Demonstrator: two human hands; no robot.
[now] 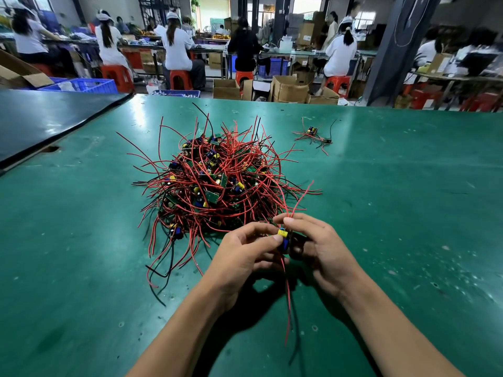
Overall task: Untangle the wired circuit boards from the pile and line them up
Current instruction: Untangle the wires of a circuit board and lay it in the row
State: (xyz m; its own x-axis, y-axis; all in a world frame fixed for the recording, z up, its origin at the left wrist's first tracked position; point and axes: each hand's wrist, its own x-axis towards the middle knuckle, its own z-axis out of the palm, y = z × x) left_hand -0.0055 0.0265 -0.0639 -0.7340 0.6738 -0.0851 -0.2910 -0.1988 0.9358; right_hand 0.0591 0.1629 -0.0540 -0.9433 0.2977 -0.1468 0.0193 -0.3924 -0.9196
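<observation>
Red-wired pile (215, 183): heaped mid-desk (408, 213), just beyond both hands.
Circuit board (283, 236): held just beside the pile's near edge, red leads running up and down from it.
Left hand (245, 254): fingers (268, 239) curled, pinching the board.
Right hand (318, 246): fingers curled, pinching the board and its upper leads.
Freed boards (313, 134): far right, well apart.
Advice: pull slowly, follow each lead out, avoid yanking snagged neighbours.

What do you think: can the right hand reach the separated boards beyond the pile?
Probably yes: bare green table lies between the right hand and the separated boards, the pile sitting left of that path. It is busy, though, pinching a wired circuit board with the left hand.
</observation>
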